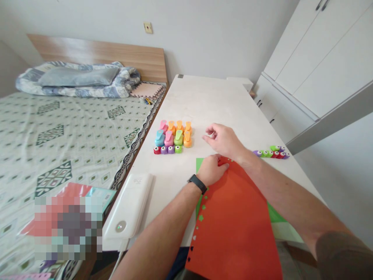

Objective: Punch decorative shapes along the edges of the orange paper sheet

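Observation:
A large sheet of red-orange paper [239,217] lies at the near side of the white table and hangs over its front edge. Small shaped holes run down its left edge, and a few show along its top. My left hand [212,170], with a dark band on the wrist, has its fingers closed on the sheet's top left corner. Green paper [275,214] shows beneath. Above the sheet's top edge, my right hand [223,138] is raised with curled fingers, thumb and forefinger apart, holding nothing. To its left stand larger craft punches [169,138] in pink, orange, blue and green.
Small craft punches [167,149] line the front of that group; more small punches [274,153] sit at the table's right. A white power bank [129,206] with a cable lies front left. The bed [87,132] adjoins the white table [210,97] on the left; cabinets [317,58] stand right.

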